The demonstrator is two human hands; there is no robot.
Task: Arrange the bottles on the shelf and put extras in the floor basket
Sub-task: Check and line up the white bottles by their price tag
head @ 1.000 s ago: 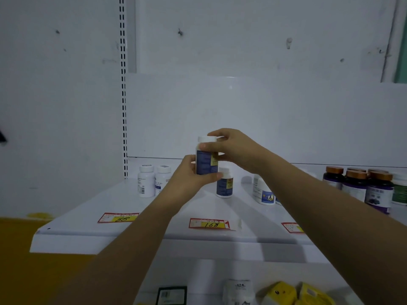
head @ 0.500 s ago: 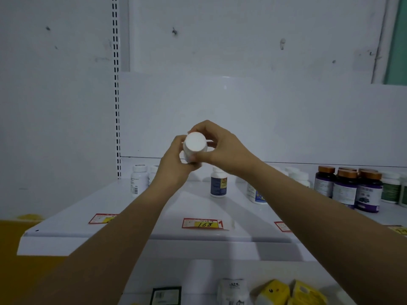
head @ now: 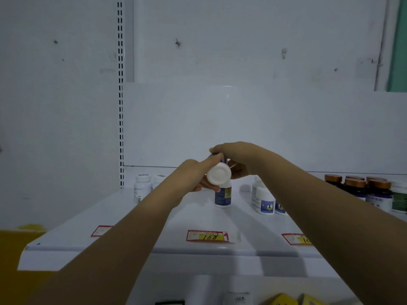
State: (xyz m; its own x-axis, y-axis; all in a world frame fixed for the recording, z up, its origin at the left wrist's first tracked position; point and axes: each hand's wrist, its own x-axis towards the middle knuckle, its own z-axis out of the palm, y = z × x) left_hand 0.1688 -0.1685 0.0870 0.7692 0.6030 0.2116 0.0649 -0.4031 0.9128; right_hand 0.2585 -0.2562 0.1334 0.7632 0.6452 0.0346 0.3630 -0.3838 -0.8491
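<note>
Head view, both hands (head: pixel 193 175) gripping white-capped bottle (head: pixel 218 174)

The held bottle (head: pixel 218 173) shows a plain white cap, and the standing bottle (head: pixel 222 198) below it wears a dark blue label with a yellow patch. The shelf (head: pixel 132 219) is white and its price tag (head: pixel 208 236) is red-edged with a yellow field. The jars (head: pixel 356 189) at the right have brown lids over dark bodies, beside a green-labelled bottle (head: pixel 399 201).
</note>
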